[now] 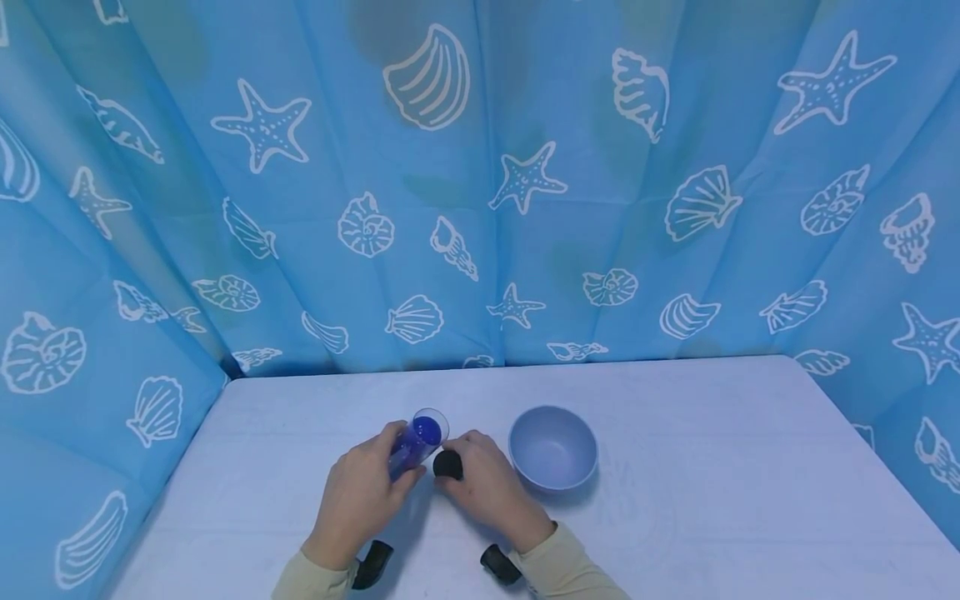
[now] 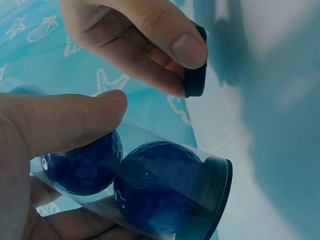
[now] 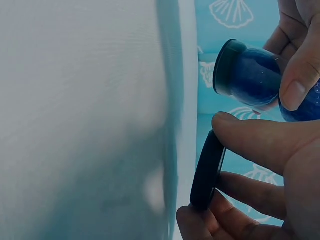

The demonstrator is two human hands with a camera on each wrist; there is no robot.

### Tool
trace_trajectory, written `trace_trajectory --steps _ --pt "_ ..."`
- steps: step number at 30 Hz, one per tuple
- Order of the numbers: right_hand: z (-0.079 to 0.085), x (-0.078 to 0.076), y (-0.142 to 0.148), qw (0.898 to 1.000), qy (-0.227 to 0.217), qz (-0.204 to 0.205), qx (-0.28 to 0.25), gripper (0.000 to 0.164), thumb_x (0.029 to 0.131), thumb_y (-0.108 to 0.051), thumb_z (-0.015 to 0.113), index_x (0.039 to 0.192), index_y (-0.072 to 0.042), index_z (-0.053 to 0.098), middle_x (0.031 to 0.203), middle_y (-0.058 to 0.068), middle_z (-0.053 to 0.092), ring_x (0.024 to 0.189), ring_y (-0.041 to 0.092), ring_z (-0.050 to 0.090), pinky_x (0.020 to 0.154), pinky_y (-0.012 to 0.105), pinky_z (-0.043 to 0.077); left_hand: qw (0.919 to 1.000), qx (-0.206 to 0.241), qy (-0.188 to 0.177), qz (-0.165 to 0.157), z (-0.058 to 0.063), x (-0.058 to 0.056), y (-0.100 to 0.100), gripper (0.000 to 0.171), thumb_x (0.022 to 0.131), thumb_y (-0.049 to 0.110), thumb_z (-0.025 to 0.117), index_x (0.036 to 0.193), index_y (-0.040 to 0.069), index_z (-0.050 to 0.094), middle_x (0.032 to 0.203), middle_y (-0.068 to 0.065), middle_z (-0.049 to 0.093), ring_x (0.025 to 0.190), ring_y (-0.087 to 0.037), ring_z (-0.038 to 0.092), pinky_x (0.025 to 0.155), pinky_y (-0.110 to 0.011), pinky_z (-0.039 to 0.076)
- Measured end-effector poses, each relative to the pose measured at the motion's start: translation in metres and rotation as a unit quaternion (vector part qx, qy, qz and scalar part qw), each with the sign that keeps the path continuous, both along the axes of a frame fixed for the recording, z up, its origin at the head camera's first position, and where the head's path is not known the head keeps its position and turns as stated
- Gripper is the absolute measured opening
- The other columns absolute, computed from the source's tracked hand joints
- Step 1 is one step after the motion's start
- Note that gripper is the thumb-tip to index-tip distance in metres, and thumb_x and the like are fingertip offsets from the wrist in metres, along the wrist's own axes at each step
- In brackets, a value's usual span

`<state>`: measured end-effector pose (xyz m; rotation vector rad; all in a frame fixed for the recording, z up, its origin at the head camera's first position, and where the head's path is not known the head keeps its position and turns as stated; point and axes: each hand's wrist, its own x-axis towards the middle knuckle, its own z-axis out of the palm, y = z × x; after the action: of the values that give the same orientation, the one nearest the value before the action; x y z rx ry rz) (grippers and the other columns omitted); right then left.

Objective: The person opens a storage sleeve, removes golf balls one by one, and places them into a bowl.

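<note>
My left grip (image 1: 363, 486) is holding a tube (image 2: 217, 182) of balls (image 2: 156, 185) — my right grip (image 1: 489, 485) is pinching a cap (image 3: 206, 172).

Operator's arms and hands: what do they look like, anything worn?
Left hand and right hand are bare; no gloves or rings show. Both arms have long, plain beige sleeves ending at the wrist. A small black, rounded device sits by each cuff. No markings are readable.

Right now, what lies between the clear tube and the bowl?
In the head view, the right hand, holding the black cap, lies between the tube and the bowl.
</note>
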<state>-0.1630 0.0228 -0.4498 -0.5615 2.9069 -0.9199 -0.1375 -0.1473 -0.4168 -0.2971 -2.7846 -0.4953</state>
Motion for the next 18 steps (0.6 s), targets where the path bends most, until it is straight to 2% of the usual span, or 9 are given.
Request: trace_trajectory --steps 9,18 --pt "-0.0055 0.0003 -0.0016 1.0 -0.009 -0.002 0.015 0.045 0.079 -0.029 0.073 0.117 -0.007 0.062 0.111 0.008 0.059 0.104 0.02 0.054 0.091 0.038 0.047 0.9998 0.001 -0.018 0.007 0.0004 0.0011 0.001 0.056 0.073 0.034 0.077 0.118 0.008 0.057 0.101 -0.01 0.068 0.089 -0.024 0.066 0.076 -0.043 0.054" --pt "-0.0101 -0.0016 -0.0009 1.0 0.001 0.002 0.016 0.044 0.077 -0.028 0.074 0.114 -0.008 0.064 0.107 0.007 0.059 0.101 0.019 0.054 0.089 0.037 0.046 0.9999 -0.005 -0.007 0.005 -0.0001 0.0 0.0014 0.056 0.073 0.035 0.077 0.118 0.008 0.057 0.101 -0.01 0.068 0.088 -0.024 0.067 0.075 -0.041 0.054"
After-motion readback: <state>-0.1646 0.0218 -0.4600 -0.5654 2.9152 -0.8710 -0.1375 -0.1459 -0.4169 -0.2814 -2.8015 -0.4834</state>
